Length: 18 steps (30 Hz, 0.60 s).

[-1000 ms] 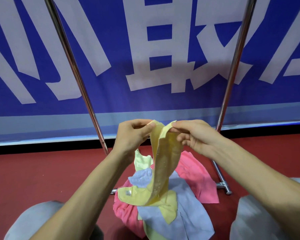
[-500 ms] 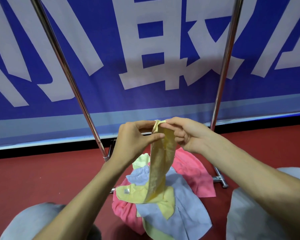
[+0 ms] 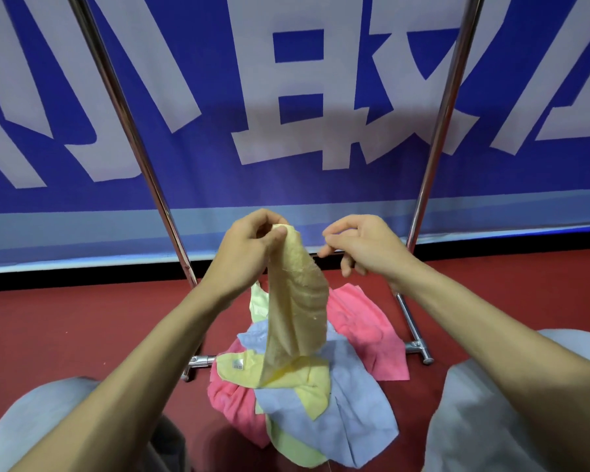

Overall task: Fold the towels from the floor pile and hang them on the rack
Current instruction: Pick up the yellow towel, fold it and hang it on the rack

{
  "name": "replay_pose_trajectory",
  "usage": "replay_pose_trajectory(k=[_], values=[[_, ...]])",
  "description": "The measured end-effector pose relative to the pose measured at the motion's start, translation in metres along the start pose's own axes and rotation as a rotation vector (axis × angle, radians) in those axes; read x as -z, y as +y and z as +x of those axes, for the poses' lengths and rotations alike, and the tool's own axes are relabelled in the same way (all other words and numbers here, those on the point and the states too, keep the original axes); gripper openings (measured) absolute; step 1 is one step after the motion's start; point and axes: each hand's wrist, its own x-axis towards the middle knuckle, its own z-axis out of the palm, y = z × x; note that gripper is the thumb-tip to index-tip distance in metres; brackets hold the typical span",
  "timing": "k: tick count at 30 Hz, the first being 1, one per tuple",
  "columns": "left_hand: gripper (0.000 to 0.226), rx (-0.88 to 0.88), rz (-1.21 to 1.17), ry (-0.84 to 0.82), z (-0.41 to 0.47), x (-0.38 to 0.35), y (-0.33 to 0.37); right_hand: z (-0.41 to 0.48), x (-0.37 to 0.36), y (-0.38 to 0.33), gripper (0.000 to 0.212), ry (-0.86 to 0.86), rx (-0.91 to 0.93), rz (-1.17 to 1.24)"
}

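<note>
Hands of a person crouching, seen from above, are raised over a heap of small towels. The left hand (image 3: 249,247) pinches the top corner of a yellow towel (image 3: 297,301) between thumb and fingers. The cloth hangs straight down from that grip, and its lower end rests on the pile (image 3: 348,403). The right hand (image 3: 365,247) is level with the left, just beside the towel but apart from it. Its fingers are curled with the thumb near the forefinger, and no cloth shows between them. The pile of pink, blue and yellow towels lies on a red floor (image 3: 65,335) between the person's grey-clad knees (image 3: 48,424). Two slanting metal posts of the rack (image 3: 130,131) rise behind the hands. Beyond them hangs a blue banner (image 3: 218,80) with large white characters.
</note>
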Motion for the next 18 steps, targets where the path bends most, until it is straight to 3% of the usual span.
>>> replay_pose_trajectory(k=[3, 7, 9, 11, 14, 18], values=[[0.016, -0.030, -0.022, -0.068, -0.001, 0.010, 0.003, 0.004, -0.005, 0.005, 0.030, -0.063, 0.144, -0.063], [0.010, -0.085, -0.030, -0.246, -0.004, 0.022, 0.003, 0.003, -0.015, 0.013, 0.063, -0.465, 0.210, -0.069], [0.012, -0.108, -0.021, -0.278, -0.004, 0.026, 0.004, 0.003, -0.021, 0.015, 0.060, -0.570, 0.251, -0.138], [0.009, -0.128, 0.002, -0.262, -0.003, 0.028, 0.003, 0.005, -0.026, 0.017, 0.048, -0.519, 0.291, -0.231], [0.007, -0.140, 0.070, -0.168, 0.000, 0.032, 0.001, 0.009, -0.028, 0.020, 0.049, -0.379, 0.353, -0.381], [0.008, -0.177, 0.326, 0.006, 0.004, 0.037, -0.004, 0.009, -0.019, 0.019, 0.034, -0.213, 0.413, -0.530]])
